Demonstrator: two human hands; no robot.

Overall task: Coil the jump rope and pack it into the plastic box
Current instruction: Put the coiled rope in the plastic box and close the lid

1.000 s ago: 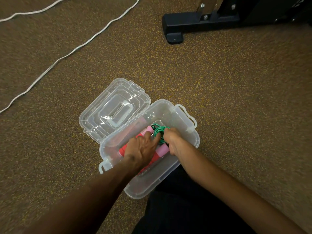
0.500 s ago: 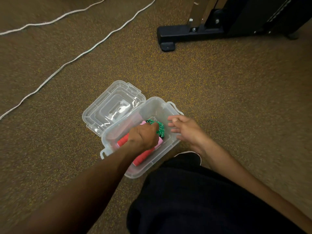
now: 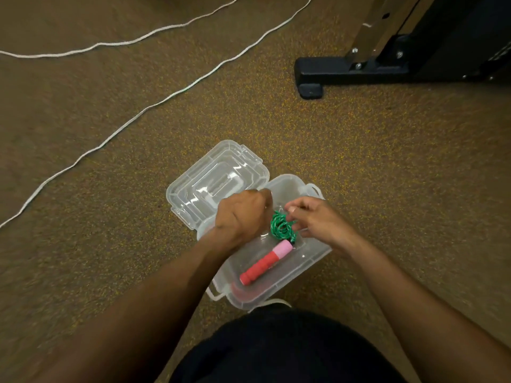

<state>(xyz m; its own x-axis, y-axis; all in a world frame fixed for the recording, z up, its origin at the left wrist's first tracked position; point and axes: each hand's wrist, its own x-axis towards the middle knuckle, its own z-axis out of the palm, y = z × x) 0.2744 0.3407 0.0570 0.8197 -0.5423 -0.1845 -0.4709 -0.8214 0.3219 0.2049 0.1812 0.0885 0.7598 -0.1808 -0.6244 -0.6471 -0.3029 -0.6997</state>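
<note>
The clear plastic box (image 3: 309, 262) stands on the carpet just in front of my knees, its lid (image 3: 204, 186) folded open to the upper left. Inside lies the jump rope: a red and pink handle (image 3: 265, 262) pointing diagonally, and the green cord bunched in a coil (image 3: 280, 226) at the far end. My right hand (image 3: 320, 223) reaches in from the right, thumb and fingertips pinching the cord's right side. My left hand (image 3: 239, 214) hovers over the box's left rim by the lid hinge with knuckles up and fingers curled under; what they touch is hidden.
A white cord (image 3: 154, 106) snakes across the brown speckled carpet at left and top. A black metal equipment foot (image 3: 318, 76) with a steel upright stands at the upper right. My dark-clothed leg (image 3: 276, 346) fills the bottom centre.
My right hand has come back from outside the box onto the green cord. My left hand has lifted off the handles toward the lid hinge, uncovering the red and pink handle.
</note>
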